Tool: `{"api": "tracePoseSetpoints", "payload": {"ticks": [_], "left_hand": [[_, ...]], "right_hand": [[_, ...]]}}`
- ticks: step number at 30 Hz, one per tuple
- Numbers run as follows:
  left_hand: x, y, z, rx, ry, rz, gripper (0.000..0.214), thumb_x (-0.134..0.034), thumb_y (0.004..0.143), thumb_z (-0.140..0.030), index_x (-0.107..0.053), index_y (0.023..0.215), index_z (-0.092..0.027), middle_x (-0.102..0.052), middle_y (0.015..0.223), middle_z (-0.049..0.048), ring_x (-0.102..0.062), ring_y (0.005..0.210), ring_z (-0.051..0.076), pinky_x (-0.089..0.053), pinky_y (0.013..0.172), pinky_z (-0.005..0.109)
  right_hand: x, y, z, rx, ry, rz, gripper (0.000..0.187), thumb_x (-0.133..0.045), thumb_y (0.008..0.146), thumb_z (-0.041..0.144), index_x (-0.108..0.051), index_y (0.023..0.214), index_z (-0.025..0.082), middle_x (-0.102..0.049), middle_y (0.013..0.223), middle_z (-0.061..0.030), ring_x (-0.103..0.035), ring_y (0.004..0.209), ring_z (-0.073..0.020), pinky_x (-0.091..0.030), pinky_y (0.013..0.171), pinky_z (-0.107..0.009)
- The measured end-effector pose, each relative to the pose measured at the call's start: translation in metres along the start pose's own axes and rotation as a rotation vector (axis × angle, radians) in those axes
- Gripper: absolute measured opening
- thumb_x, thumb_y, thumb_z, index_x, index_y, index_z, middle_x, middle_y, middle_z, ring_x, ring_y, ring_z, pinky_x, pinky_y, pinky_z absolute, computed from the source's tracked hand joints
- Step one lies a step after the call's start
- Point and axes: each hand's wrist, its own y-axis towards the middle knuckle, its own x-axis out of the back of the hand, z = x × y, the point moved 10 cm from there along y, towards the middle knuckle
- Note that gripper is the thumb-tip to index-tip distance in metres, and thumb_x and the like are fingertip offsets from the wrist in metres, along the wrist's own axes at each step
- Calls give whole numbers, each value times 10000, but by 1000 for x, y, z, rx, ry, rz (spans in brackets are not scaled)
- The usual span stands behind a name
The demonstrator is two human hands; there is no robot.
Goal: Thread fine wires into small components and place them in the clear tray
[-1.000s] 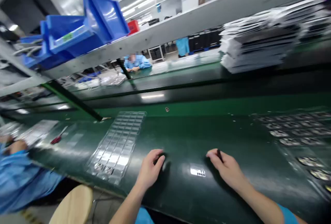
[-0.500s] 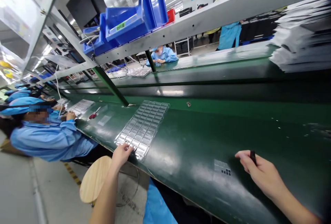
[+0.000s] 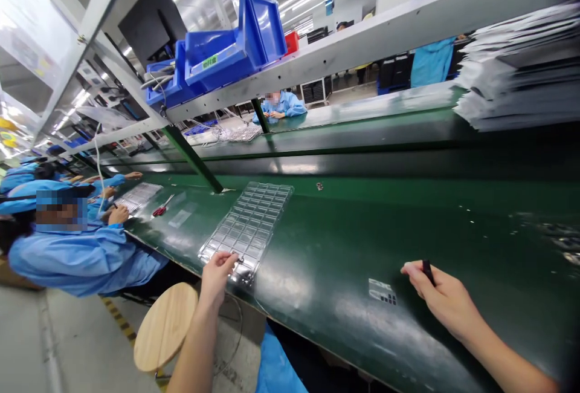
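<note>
My left hand [image 3: 218, 267] reaches out to the left, its fingertips on the near edge of a clear plastic tray [image 3: 252, 224] with many small pockets, lying on the green belt [image 3: 344, 242]. My right hand [image 3: 441, 296] rests on the belt at the right, closed on a small black tool [image 3: 427, 271] that sticks up between thumb and fingers. Between the hands lies a small clear strip with tiny dark parts [image 3: 383, 292].
A round wooden stool [image 3: 164, 328] stands below the belt's near edge. A co-worker in blue [image 3: 86, 254] sits at the left, with red scissors [image 3: 159, 208] on the belt nearby. Blue bins [image 3: 226, 48] sit on the shelf above; stacked trays [image 3: 516, 72] are at far right.
My left hand has left the middle of the belt and reached left to the clear tray's near edge. The view has swung left. The right hand keeps its tool.
</note>
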Motion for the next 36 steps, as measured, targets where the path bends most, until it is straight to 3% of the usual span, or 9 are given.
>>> {"api": "tracePoseSetpoints", "payload": {"ticks": [2, 5, 9, 12, 14, 17, 22, 31, 36], "left_hand": [[-43, -19, -24, -6, -139, 129, 586, -698, 632, -539, -609, 1037, -126, -654, 792, 47, -618, 681, 157, -479, 625, 258], [-133, -58, -69, 37, -385, 472, 444, -779, 631, -422, -669, 953, -137, -652, 770, 34, -608, 676, 129, -476, 629, 229], [-241, -113, -130, 4, -419, 907, 273, -790, 672, -328, -712, 855, -141, -668, 780, 28, -604, 728, 116, -473, 710, 215], [-298, -146, -151, 42, -432, 1179, 279, -764, 706, -371, -675, 848, -147, -666, 826, 41, -634, 800, 161, -519, 738, 275], [-323, -161, -151, 86, -429, 1312, 313, -748, 720, -399, -638, 865, -144, -665, 837, 52, -644, 770, 165, -540, 684, 288], [-340, -173, -141, 94, -367, 1417, 366, -754, 722, -378, -592, 946, -138, -675, 791, 51, -623, 646, 122, -516, 598, 237], [-336, -182, -129, 89, -306, 1459, 307, -699, 776, -377, -552, 926, -154, -636, 752, 13, -636, 663, 120, -511, 614, 230], [-333, -180, -122, 87, -221, 1432, 383, -711, 755, -376, -547, 1031, -168, -598, 691, -29, -565, 531, 92, -472, 498, 208], [-331, -180, -125, 85, -257, 1426, 322, -695, 771, -356, -638, 997, -133, -665, 785, 42, -585, 677, 119, -485, 593, 219]], "right_hand": [[-8, -3, 8, 25, 29, 67, 395, -505, 805, 555, -659, 721, 202, -606, 612, -45, -578, 605, -222, -467, 571, -302], [-17, -13, 25, 92, 60, 156, 368, -460, 884, 488, -618, 733, 191, -614, 672, -36, -567, 660, -204, -452, 627, -293], [-27, -21, 42, 181, 91, 263, 336, -446, 935, 412, -592, 742, 179, -580, 650, -3, -531, 631, -162, -415, 616, -270], [-20, -15, 37, 156, 101, 221, 301, -468, 932, 379, -590, 750, 173, -553, 628, 13, -499, 604, -143, -392, 589, -256], [-10, -7, 29, 95, 122, 147, 302, -475, 928, 386, -583, 748, 169, -542, 638, 13, -489, 618, -140, -391, 595, -253], [-7, 0, 16, -28, 225, 134, 317, -511, 902, 429, -591, 752, 161, -511, 623, 19, -462, 603, -131, -381, 567, -241], [-30, -7, 4, -246, 410, 318, 331, -598, 833, 462, -610, 744, 144, -382, 503, 63, -326, 468, -88, -258, 429, -207], [-32, -8, 3, -261, 364, 353, 255, -636, 811, 402, -629, 747, 155, -446, 556, 47, -347, 477, -84, -261, 433, -207], [-19, -5, -5, -278, 364, 203, 288, -625, 821, 428, -578, 710, 167, -433, 539, 56, -356, 466, -88, -287, 449, -223]]}}
